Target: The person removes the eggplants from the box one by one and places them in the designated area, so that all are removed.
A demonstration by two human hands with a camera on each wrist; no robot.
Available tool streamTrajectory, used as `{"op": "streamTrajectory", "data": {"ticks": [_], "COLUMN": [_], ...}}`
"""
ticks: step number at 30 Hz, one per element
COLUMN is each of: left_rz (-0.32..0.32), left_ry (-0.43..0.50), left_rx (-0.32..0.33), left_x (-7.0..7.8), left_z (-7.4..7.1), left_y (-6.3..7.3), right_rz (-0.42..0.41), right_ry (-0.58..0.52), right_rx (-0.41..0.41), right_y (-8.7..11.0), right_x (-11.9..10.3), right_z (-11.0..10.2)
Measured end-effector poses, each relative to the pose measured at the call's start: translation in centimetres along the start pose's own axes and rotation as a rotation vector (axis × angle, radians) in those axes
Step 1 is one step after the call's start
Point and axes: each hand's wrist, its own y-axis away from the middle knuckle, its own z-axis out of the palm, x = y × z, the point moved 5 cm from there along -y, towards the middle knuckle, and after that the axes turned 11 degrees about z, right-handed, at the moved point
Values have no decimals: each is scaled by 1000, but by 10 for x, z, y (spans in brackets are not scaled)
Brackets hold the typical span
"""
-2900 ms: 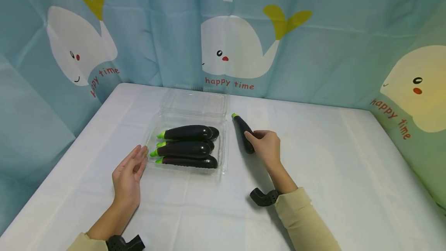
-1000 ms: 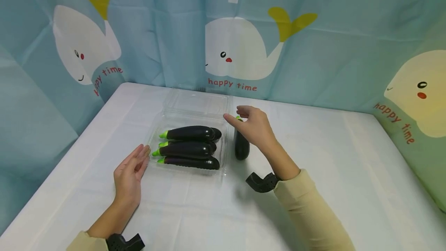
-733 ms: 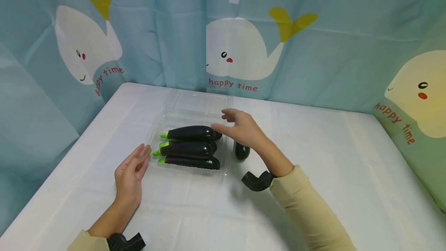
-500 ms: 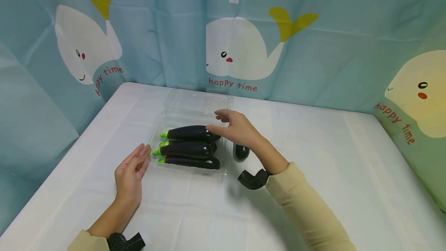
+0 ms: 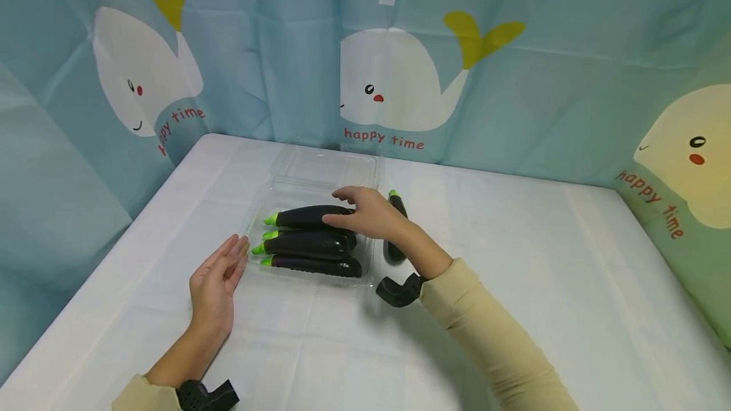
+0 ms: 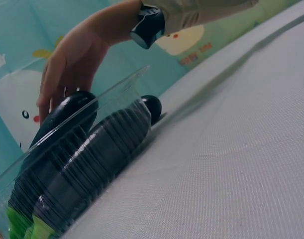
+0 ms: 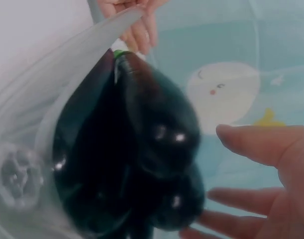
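Note:
Several dark eggplants [image 5: 305, 245] with green stem ends lie stacked in a clear plastic clamshell box [image 5: 371, 259]. Its lid [image 5: 325, 169] is folded back behind it. My left hand [image 5: 212, 287] rests at the box's left side, fingers fairly straight and touching its edge. Over the right part of the upper eggplant [image 5: 302, 216] hovers my right hand [image 5: 365, 213], thumb and fingers spread apart. The right wrist view shows a gap between that thumb [image 7: 251, 142] and the eggplants [image 7: 166, 124]; whether the lower fingers touch one, I cannot tell.
Just right of the box a single eggplant [image 5: 396, 252] lies on the white-covered table [image 5: 514, 309], partly behind my right wrist. A blue curtain [image 5: 257, 49] with whale prints stands behind and beside the table.
My right hand has let go of the single eggplant beside the box, leaving it there, and has moved left over the box. My left hand has stayed at the box's left side.

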Motion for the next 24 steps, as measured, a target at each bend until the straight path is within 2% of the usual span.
{"op": "streamTrajectory", "data": {"ticks": [12,24], "left_rz": [0,1], "left_ry": [4,4], "left_rx": [3,-3], "left_x": [1,1], "left_z": [0,0], "left_y": [0,1], "right_rz": [-31,-63], "right_ry": [66,178], "right_rx": [-37,-119], "right_y": [-16,-38], "right_x": [-3,-6], "right_z": [9,20]}}
